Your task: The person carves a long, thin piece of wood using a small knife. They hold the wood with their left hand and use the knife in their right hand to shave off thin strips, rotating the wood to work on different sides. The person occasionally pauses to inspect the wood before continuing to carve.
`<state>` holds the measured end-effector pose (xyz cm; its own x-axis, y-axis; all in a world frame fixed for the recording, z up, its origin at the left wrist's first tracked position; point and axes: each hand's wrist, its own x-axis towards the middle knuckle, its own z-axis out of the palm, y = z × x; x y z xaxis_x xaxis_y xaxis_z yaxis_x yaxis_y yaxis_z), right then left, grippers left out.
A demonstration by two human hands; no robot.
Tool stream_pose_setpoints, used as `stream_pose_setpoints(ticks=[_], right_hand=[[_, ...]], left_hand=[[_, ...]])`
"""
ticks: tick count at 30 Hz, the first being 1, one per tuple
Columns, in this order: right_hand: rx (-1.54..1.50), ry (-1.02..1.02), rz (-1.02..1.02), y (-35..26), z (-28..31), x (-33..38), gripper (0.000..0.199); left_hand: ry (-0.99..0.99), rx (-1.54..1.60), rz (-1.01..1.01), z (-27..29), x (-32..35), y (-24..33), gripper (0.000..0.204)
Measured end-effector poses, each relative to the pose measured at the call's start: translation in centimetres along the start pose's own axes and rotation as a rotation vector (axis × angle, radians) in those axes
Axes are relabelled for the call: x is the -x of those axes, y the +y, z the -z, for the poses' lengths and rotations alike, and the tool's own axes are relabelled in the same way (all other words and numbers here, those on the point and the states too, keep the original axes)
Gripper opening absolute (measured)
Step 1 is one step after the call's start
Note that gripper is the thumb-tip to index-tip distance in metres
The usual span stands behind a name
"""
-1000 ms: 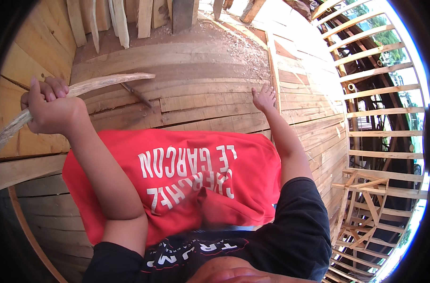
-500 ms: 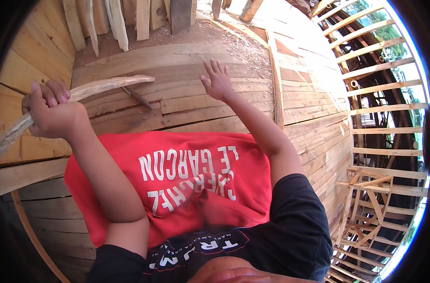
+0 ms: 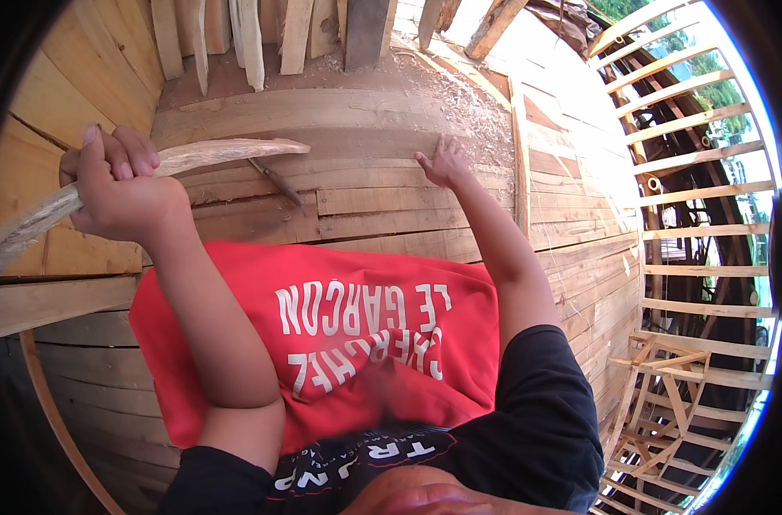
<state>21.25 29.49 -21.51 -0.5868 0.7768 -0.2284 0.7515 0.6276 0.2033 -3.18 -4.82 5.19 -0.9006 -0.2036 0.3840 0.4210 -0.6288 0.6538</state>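
My left hand (image 3: 125, 184) is closed around a long, curved, rough piece of wood (image 3: 215, 154) at the left. The wood's pale, narrowing end points right, above the planks. My right arm reaches forward, and my right hand (image 3: 447, 164) is over the floor close to the wood shavings (image 3: 472, 112). It holds nothing visible, with its fingers apart; I cannot tell whether it touches the boards. Below the pale end of the wood lies a thin dark tool or stick (image 3: 276, 182). A red cloth with white lettering (image 3: 357, 300) covers my lap.
Wooden planks (image 3: 391, 202) make up the floor. Several upright boards (image 3: 297, 34) stand at the far side, with a board wall (image 3: 90, 77) to the left. A slatted wooden railing (image 3: 704, 232) runs along the right, near a wooden frame (image 3: 657, 403).
My right hand has dropped lower and moved slightly right, closer to the shavings. My left hand keeps its hold on the curved wood. The whole view has shifted a little.
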Motion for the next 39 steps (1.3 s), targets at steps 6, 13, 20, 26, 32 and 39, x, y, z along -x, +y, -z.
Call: stream_pose_setpoints(ticks=[6, 13, 20, 26, 32, 39], right_hand=[[-0.15, 0.245, 0.983, -9.0, 1.4, 4.2, 0.076], [-0.133, 0.255, 0.889, -6.3, 0.5, -0.6, 0.07], [-0.045, 0.353, 0.614, -7.5, 2.5, -3.0, 0.073], [-0.11, 0.189, 1.237, -11.3, 2.7, -0.8, 0.07], [-0.217, 0.142, -0.051, -8.8, 4.1, -4.9, 0.062], [-0.47, 0.185, 0.662, -20.2, 6.2, 5.3, 0.046]], left_hand=[[-0.038, 0.004, -0.003, 0.6, -0.3, -0.2, 0.044], [-0.084, 0.032, -0.016, 0.8, -1.0, -0.5, 0.039], [-0.08, 0.008, 0.0, 0.1, -0.9, -0.4, 0.043], [-0.08, 0.018, -0.006, 0.4, -1.5, -0.3, 0.042], [-0.021, 0.026, 0.0, -0.3, -1.5, -0.6, 0.04], [0.005, 0.015, -0.036, -0.1, -1.7, -0.7, 0.036]])
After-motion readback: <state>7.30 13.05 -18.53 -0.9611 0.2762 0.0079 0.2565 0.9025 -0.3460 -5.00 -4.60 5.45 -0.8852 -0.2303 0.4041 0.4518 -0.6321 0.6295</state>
